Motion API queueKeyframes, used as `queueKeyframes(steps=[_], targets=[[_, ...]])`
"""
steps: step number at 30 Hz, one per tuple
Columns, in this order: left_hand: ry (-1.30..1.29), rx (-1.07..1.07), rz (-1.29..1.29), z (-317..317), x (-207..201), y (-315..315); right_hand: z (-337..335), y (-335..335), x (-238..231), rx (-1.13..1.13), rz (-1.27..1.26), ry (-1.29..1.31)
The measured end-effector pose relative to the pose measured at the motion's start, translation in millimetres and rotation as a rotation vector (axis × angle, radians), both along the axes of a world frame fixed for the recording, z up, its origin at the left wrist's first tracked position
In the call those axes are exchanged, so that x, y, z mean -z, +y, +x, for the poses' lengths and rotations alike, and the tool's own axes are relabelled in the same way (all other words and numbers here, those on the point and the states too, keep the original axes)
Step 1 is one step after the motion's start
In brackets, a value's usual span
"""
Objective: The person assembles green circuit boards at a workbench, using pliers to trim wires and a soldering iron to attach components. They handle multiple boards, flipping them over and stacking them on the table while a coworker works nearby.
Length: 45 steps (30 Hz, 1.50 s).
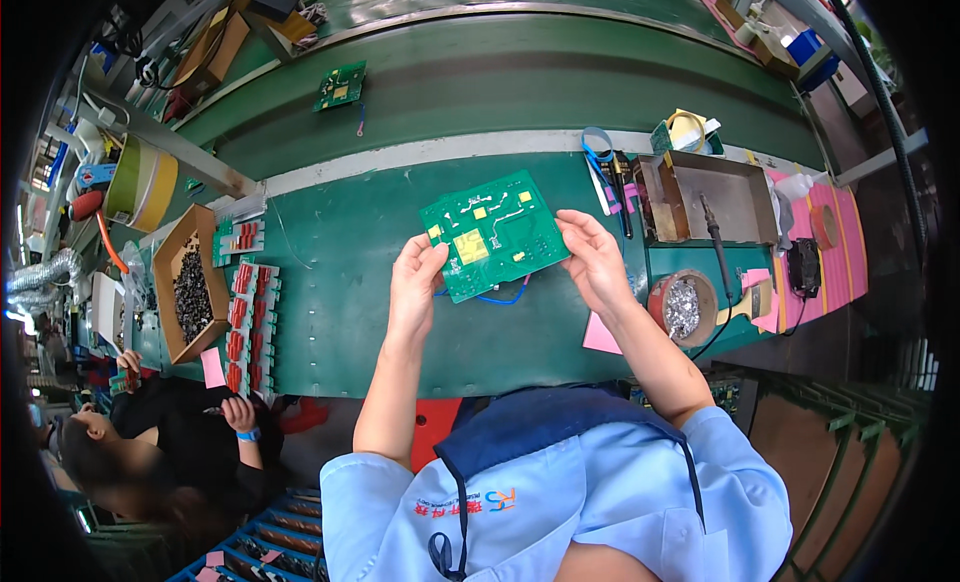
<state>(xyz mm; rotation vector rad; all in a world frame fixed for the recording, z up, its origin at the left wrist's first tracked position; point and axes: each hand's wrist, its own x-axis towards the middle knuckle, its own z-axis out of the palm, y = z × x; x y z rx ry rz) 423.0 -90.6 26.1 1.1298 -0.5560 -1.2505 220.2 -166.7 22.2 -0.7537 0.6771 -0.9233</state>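
A green circuit board (510, 244) is held up over the green work surface, tilted, with yellow squares and silvery solder patches on its upper face. My left hand (415, 274) pinches its left edge between thumb and fingers. At the right edge, my right hand (592, 254) grips it the same way. From under the board a blue wire (505, 300) sticks out and curves near the lower edge. The board's underside is hidden.
Red-and-grey part strips (250, 327) and a carton of small dark parts (190, 292) lie left. To the right are a metal box (705, 197), a soldering iron (712, 222) and a round tin (682, 309). Another board (340, 86) lies far back. A person (170, 442) works at lower left.
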Motion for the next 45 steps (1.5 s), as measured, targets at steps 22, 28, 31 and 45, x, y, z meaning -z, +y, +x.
queueKeyframes(steps=[22, 28, 31, 45], targets=[[0.003, -0.052, -0.004, -2, 2, 3, 1, 1, 5, -0.017, 0.046, -0.023], [0.025, -0.046, -0.02, -1, 6, 4, 1, 5, 1, -0.011, 0.01, 0.007], [0.03, -0.037, -0.02, 1, 8, 5, 0, 7, -1, -0.017, -0.027, 0.058], [0.1, -0.011, -0.095, 7, 14, 13, -1, 6, 7, -0.051, 0.002, -0.002]])
